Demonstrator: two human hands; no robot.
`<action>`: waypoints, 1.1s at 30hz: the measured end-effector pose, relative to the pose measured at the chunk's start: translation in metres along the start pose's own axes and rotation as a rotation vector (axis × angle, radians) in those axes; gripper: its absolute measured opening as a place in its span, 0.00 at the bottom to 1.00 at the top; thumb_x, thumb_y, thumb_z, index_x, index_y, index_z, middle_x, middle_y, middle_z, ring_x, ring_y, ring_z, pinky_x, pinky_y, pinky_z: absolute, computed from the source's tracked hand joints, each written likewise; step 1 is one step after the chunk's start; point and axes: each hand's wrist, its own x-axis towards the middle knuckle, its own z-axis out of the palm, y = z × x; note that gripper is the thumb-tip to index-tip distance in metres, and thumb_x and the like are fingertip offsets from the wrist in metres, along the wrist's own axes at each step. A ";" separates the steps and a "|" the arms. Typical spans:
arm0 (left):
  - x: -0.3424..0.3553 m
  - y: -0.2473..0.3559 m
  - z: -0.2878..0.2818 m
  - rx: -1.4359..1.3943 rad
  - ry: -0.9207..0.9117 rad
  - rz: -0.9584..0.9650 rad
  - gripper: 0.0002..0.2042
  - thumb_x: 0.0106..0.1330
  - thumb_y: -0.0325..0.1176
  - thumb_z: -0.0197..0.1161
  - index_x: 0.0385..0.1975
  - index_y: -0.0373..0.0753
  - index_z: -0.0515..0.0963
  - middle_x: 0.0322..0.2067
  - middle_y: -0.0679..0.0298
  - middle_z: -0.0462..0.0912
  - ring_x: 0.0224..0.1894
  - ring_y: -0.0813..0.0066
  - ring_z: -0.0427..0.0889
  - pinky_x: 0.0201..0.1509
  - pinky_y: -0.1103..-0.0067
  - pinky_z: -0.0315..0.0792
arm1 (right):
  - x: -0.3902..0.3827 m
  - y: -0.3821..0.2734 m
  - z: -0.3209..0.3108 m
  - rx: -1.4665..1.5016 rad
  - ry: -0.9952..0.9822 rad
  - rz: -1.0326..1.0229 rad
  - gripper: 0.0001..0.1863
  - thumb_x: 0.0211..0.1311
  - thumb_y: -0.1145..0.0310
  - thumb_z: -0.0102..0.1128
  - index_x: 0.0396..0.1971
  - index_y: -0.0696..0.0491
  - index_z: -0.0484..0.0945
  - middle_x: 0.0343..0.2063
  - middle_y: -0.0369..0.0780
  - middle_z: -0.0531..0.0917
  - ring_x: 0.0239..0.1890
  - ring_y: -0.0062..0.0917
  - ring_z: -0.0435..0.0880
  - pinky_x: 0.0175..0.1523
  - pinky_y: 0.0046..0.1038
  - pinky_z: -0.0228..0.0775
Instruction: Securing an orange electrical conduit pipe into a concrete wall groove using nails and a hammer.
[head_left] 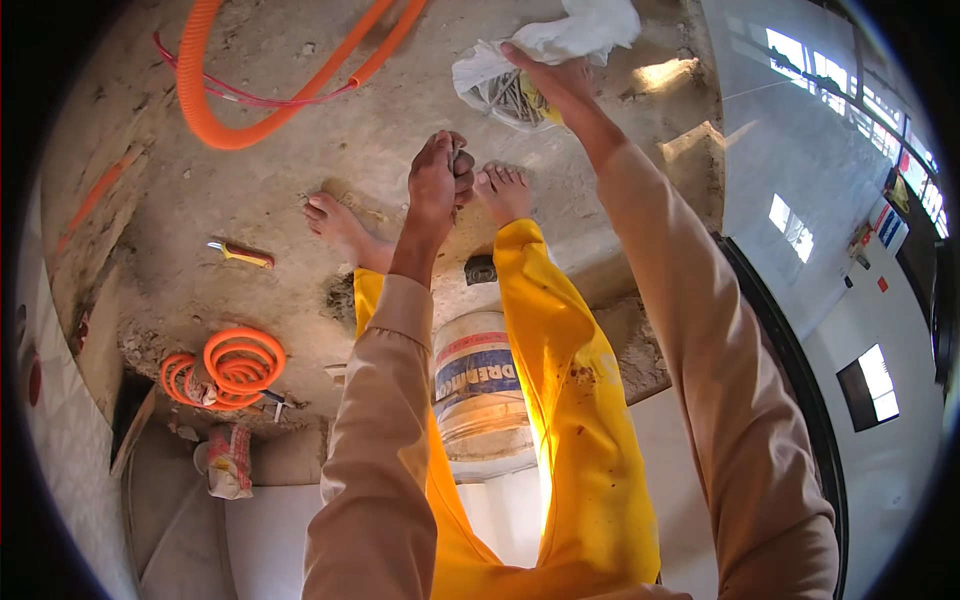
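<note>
My left hand (440,175) is closed around small dark objects I cannot make out, above the floor between my bare feet. My right hand (555,80) reaches forward to a crumpled plastic bag (615,22) holding thin grey metal pieces (510,100), its thumb over the white plastic and the other fingers mostly hidden in or behind it. A yellow-handled knife (243,255) lies on the floor left of my left foot (345,225).
Orange corrugated conduit (225,131) with red wire lies at upper left; another coil (240,365) lies lower left, near a small sack (230,460). A bucket (475,380) stands between my legs, by a small dark block (480,268). A floor edge and smooth grey surface (800,280) border the right.
</note>
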 end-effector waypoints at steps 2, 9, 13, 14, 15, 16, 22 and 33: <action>-0.010 0.003 -0.026 0.008 0.041 -0.003 0.10 0.71 0.41 0.40 0.33 0.45 0.66 0.17 0.74 0.59 0.13 0.87 0.54 0.14 0.87 0.48 | -0.009 -0.037 -0.002 -0.215 -0.272 0.184 0.31 0.45 0.53 0.59 0.47 0.60 0.72 0.44 0.52 0.77 0.48 0.43 0.76 0.52 0.36 0.67; -0.032 -0.010 -0.041 0.015 0.087 -0.007 0.10 0.69 0.41 0.41 0.31 0.45 0.66 0.15 0.73 0.60 0.10 0.86 0.53 0.12 0.85 0.48 | -0.034 0.028 -0.040 -0.137 -0.196 -0.087 0.21 0.45 0.67 0.51 0.43 0.58 0.73 0.40 0.53 0.78 0.43 0.46 0.77 0.46 0.39 0.71; -0.042 -0.019 -0.054 -0.005 0.178 -0.028 0.10 0.70 0.42 0.41 0.32 0.46 0.66 0.15 0.73 0.62 0.10 0.86 0.55 0.11 0.85 0.49 | -0.071 0.054 -0.065 0.222 -0.301 0.371 0.23 0.49 0.70 0.53 0.49 0.58 0.68 0.39 0.48 0.78 0.34 0.35 0.81 0.27 0.32 0.77; -0.043 -0.024 -0.044 0.028 0.175 -0.036 0.10 0.70 0.43 0.41 0.32 0.46 0.66 0.15 0.73 0.62 0.10 0.86 0.55 0.11 0.85 0.49 | -0.074 0.077 -0.076 0.282 -0.264 0.421 0.23 0.51 0.71 0.55 0.49 0.58 0.68 0.38 0.45 0.77 0.30 0.32 0.81 0.24 0.29 0.77; -0.049 -0.024 -0.047 0.077 0.201 -0.039 0.11 0.70 0.44 0.41 0.32 0.46 0.66 0.15 0.73 0.62 0.10 0.86 0.55 0.11 0.85 0.50 | -0.087 0.075 -0.077 0.295 -0.252 0.481 0.22 0.52 0.71 0.54 0.49 0.59 0.68 0.40 0.45 0.77 0.32 0.32 0.80 0.25 0.29 0.77; -0.053 -0.024 -0.051 0.080 0.211 -0.038 0.11 0.70 0.44 0.41 0.32 0.46 0.66 0.15 0.73 0.62 0.10 0.86 0.55 0.11 0.85 0.50 | -0.101 0.079 -0.079 0.308 -0.236 0.540 0.21 0.53 0.71 0.54 0.48 0.60 0.68 0.41 0.46 0.76 0.35 0.31 0.80 0.26 0.29 0.78; -0.073 -0.030 -0.043 0.024 0.170 -0.108 0.14 0.70 0.48 0.41 0.32 0.45 0.67 0.14 0.73 0.62 0.10 0.85 0.55 0.12 0.85 0.50 | -0.167 0.134 -0.122 0.591 -0.122 0.805 0.22 0.52 0.64 0.58 0.47 0.58 0.71 0.39 0.43 0.79 0.41 0.29 0.79 0.38 0.32 0.76; -0.247 0.034 0.073 -0.459 -0.181 0.001 0.11 0.67 0.39 0.43 0.30 0.41 0.68 0.23 0.62 0.74 0.27 0.67 0.75 0.29 0.74 0.70 | -0.259 -0.122 -0.246 0.599 -0.731 0.283 0.15 0.59 0.64 0.55 0.40 0.60 0.75 0.29 0.41 0.81 0.31 0.21 0.80 0.37 0.20 0.71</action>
